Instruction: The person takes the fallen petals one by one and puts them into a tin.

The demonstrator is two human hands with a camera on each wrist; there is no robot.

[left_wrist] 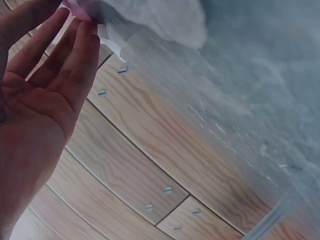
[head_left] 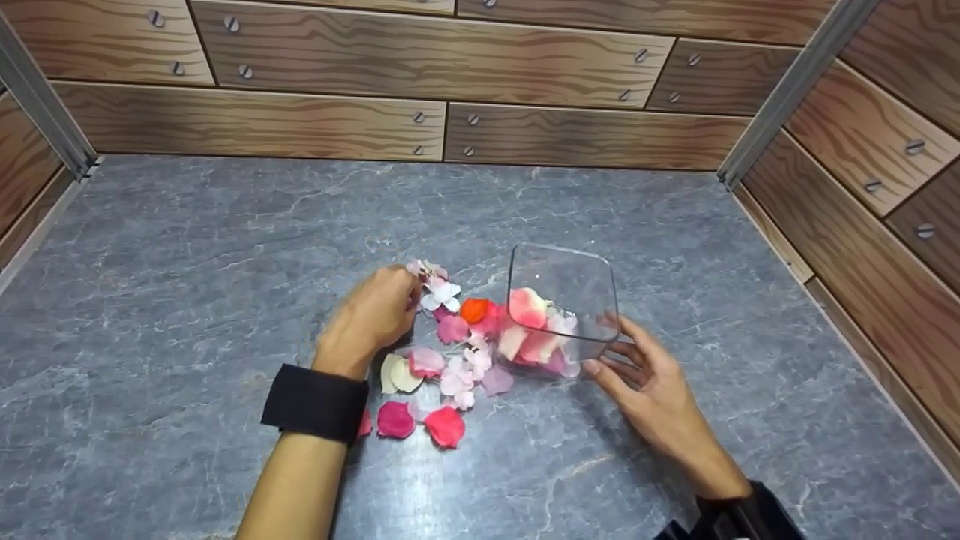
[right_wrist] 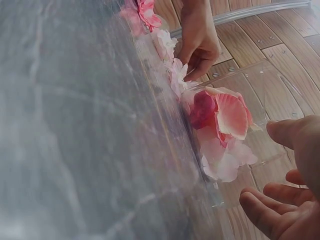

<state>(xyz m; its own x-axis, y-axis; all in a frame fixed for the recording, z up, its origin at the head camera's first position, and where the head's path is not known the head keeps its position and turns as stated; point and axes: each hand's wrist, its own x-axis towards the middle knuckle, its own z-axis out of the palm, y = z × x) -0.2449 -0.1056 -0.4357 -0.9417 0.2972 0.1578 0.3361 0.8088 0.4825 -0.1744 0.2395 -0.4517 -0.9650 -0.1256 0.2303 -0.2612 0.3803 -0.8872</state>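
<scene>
A clear square container (head_left: pixel 564 292) stands upright with pink, white and purple petals (head_left: pixel 529 341) inside. At its right side is my right hand (head_left: pixel 652 382), fingers and thumb lightly gripping the corner. My left hand (head_left: pixel 379 311) is bent down at the far left of a loose petal pile, its fingertips pinching a pale pink flower petal (head_left: pixel 427 270). In the left wrist view, the left fingers (left_wrist: pixel 82 55) meet at a pink-white petal at the top edge. White blossoms (head_left: pixel 441 295) lie beside that hand. In the right wrist view, the container (right_wrist: pixel 260 100) shows petals heaped near its base.
Between the hands lie an orange petal (head_left: pixel 474 310), pink-white blossoms (head_left: pixel 459 379) and a cream petal (head_left: pixel 401 373). Nearer are a magenta petal (head_left: pixel 395 420) and a red petal (head_left: pixel 445 427). Wood-patterned walls (head_left: pixel 337 124) border the grey marbled surface (head_left: pixel 187 262).
</scene>
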